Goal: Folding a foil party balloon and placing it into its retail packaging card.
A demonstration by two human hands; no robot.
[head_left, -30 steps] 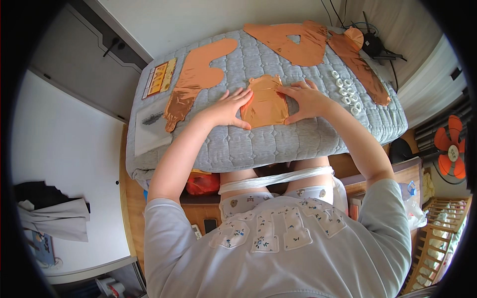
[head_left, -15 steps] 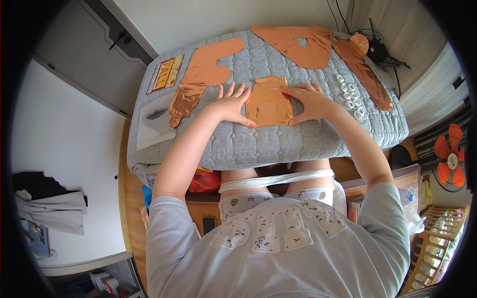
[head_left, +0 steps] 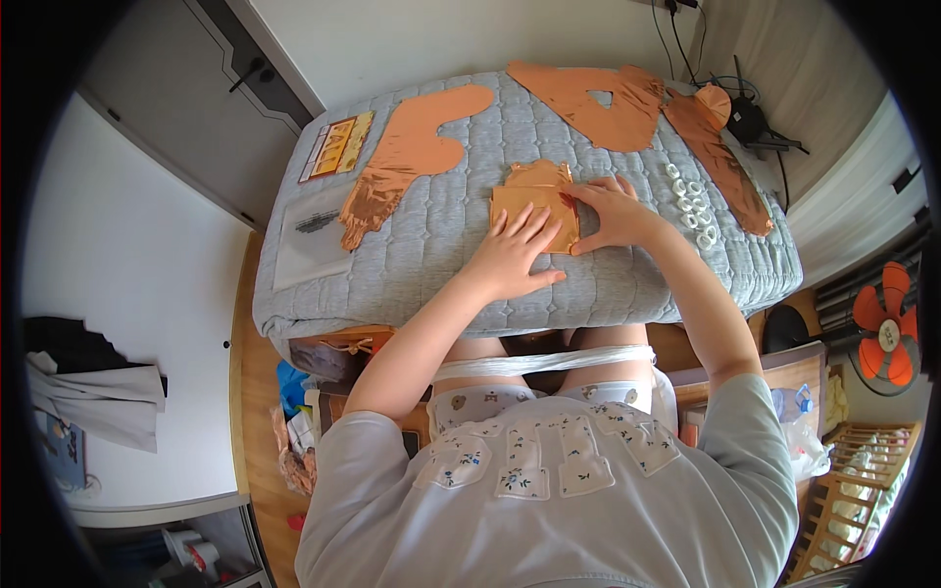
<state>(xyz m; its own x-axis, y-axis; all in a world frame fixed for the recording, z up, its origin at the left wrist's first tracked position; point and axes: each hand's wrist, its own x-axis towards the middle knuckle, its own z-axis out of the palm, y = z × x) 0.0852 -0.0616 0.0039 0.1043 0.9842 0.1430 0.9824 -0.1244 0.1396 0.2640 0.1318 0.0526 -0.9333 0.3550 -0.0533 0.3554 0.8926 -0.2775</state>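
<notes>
A rose-gold foil balloon point(head_left: 520, 196), folded into a flat rectangle, lies on the quilted grey surface in front of me. A narrower scalloped part of it sticks out at the far side. My left hand point(head_left: 508, 257) rests flat over the lower left of the packet, fingers stretched out and covering part of it. At the packet's right edge is my right hand point(head_left: 616, 212), its thumb by the near corner and its index finger on the upper right. Those fingers are apart.
Flat foil balloons lie around: one at left point(head_left: 412, 142), one at back point(head_left: 588, 103), one at right point(head_left: 720, 157). Several small white rolls point(head_left: 694, 201) sit at right. A clear plastic sleeve point(head_left: 309, 240) and a printed card point(head_left: 338, 145) lie left. A black router point(head_left: 753, 122) and an orange-bladed fan point(head_left: 888, 333) stand right.
My left hand has moved right, from the packet's left edge onto its top. The packet's near part now looks folded over squarer. My right hand stays at the right edge.
</notes>
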